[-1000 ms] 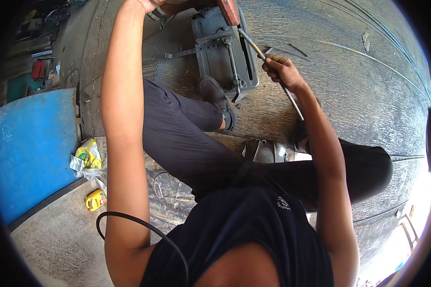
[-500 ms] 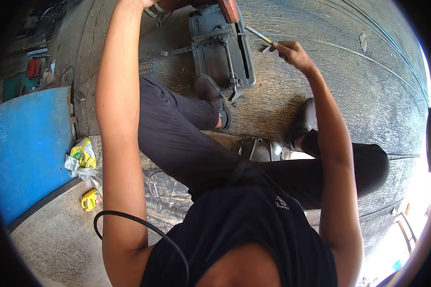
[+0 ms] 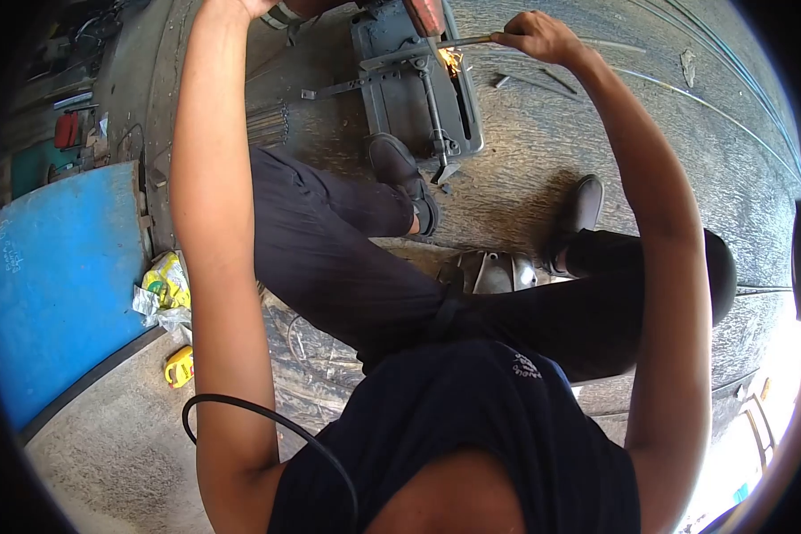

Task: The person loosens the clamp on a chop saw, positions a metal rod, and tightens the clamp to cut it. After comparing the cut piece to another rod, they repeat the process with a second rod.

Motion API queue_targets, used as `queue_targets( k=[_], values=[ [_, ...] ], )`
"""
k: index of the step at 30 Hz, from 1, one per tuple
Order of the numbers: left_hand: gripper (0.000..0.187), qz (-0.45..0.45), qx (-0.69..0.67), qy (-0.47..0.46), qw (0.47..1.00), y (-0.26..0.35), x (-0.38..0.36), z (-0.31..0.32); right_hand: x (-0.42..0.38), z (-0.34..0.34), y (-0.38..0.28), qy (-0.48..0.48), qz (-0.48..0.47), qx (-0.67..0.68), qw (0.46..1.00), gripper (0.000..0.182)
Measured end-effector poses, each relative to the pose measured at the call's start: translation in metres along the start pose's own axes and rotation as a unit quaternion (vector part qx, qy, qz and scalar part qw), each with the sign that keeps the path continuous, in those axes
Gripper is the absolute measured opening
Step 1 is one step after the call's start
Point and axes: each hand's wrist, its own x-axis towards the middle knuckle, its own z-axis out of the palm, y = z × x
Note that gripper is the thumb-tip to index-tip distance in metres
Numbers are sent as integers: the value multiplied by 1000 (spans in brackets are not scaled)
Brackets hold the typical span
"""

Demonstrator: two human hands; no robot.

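A chop saw with a grey metal base [image 3: 400, 111] and a red blade guard [image 3: 425, 16] stands on the floor at the top centre. Orange sparks [image 3: 452, 60] show beside the blade. My right hand [image 3: 538, 37] is closed on a thin metal rod [image 3: 467, 41], whose far end lies at the saw's clamp near the blade. At the top edge, my left hand [image 3: 249, 5] is mostly cut off by the frame, next to the saw's upper body; its fingers are hidden.
Long thin rods [image 3: 712, 52] lie on the floor at the right, with short cut pieces [image 3: 538, 84] near the saw. A blue panel [image 3: 62, 294], a yellow bag [image 3: 167, 283] and a yellow bottle [image 3: 180, 367] are at the left. A metal part [image 3: 489, 272] sits between my legs.
My right hand has moved up, and the rod now reaches into the saw's clamp, nearly level. Sparks have appeared at the blade. Short pieces on the floor have come into view.
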Motion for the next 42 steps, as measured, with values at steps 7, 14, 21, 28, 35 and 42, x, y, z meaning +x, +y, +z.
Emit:
queue_targets(
  k=[7, 14, 21, 28, 35, 42],
  values=[
    [49, 3, 3, -3, 1000, 1, 0, 0, 1, -14, -9, -15, 57, 56, 997, 50],
    [50, 6, 2, -3, 1000, 1, 0, 0, 2, -10, -7, 2, 39, 78, 996, 47],
    [49, 9, 4, 13, 1000, 0, -1, 2, -1, -24, -19, -29, 78, 43, 996, 47],
    [49, 8, 8, 31, 999, 0, -5, 6, -11, -30, -31, -43, 88, 33, 995, 39],
    [47, -20, -24, -31, 999, -3, 7, -4, -59, -63, -53, -47, 8, 149, 988, 53],
    [67, 71, 104, 27, 992, -17, 21, -34, -103, -175, -108, 33, 87, 189, 978, 49]
  ],
)
